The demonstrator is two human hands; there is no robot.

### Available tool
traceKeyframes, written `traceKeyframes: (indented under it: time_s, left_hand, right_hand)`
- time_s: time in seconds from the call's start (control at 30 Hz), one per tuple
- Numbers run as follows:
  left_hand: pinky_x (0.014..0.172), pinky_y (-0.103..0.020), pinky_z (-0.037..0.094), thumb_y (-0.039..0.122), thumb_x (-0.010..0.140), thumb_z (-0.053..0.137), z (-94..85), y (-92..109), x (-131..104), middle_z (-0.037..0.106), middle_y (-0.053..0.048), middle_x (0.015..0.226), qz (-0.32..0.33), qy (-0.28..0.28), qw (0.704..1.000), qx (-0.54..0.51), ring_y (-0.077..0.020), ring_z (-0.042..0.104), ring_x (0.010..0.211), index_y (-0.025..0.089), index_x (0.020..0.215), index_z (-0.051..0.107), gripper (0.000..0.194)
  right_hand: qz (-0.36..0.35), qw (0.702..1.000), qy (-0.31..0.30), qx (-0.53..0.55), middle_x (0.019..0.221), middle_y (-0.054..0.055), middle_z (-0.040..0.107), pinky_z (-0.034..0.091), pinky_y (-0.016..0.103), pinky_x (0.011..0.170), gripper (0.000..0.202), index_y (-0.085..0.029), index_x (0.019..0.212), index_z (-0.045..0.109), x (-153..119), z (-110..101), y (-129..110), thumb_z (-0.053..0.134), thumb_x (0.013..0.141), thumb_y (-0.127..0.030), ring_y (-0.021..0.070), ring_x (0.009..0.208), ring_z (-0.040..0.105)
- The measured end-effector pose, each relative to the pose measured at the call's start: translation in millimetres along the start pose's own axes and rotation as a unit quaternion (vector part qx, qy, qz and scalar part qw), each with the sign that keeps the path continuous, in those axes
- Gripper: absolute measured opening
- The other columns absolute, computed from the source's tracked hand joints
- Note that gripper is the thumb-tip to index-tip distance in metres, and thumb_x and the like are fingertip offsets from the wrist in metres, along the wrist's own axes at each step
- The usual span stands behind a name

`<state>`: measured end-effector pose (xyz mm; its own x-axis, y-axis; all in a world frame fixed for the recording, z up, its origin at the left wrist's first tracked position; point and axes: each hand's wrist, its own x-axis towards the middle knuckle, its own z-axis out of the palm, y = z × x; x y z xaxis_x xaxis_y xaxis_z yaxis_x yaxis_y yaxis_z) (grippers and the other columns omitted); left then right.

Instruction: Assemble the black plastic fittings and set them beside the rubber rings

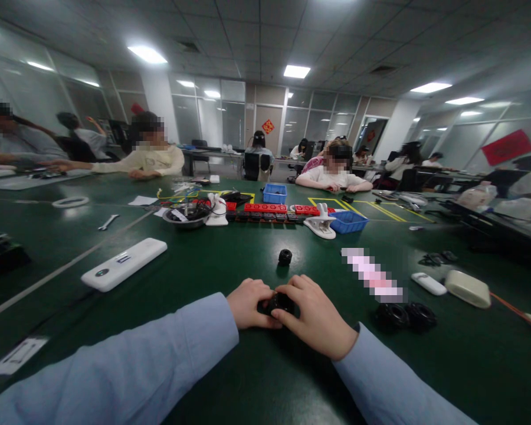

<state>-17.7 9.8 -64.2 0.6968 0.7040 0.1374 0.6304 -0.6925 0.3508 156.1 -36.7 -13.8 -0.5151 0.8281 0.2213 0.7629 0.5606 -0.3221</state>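
Between my two hands, low over the green table (194,265), is a small black round part (282,303), its exact kind unclear. My left hand (251,302) grips it from the left, thumb and fingers closed round its side. From the right, my right hand (308,310) holds the same part, fingers over the top and thumb at the near edge. Just beyond my hands stands a similar black ribbed part (285,257). Two larger black ring-shaped parts (393,316) lie to the right of my right hand.
A white power bank (124,264) lies at left, beyond it a wrench (108,222). Red power strips (265,208), white clip stands (322,223), a metal bowl (186,221) and blue bins (348,222) line the middle. At right are a blurred-out phone (371,274) and a cream case (468,288). Co-workers sit across.
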Motion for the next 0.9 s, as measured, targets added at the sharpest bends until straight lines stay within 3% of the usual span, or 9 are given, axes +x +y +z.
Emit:
traceKeyframes:
  time_s: [0.9]
  left_hand:
    - [0.066,-0.028,0.035,0.053,0.068,0.066,0.7,-0.9,0.2,0.058,0.003,0.069,0.002,0.004,1.000,-0.011,-0.0160,0.054,0.072,0.017,0.066,0.052,0.039]
  right_hand:
    - [-0.021,0.999,-0.004,0.025,0.089,0.006,0.055,0.041,0.033,0.077,0.018,-0.018,0.096,0.063,-1.4,0.1,-1.0,0.057,0.080,-0.021,0.0194,0.086,0.047]
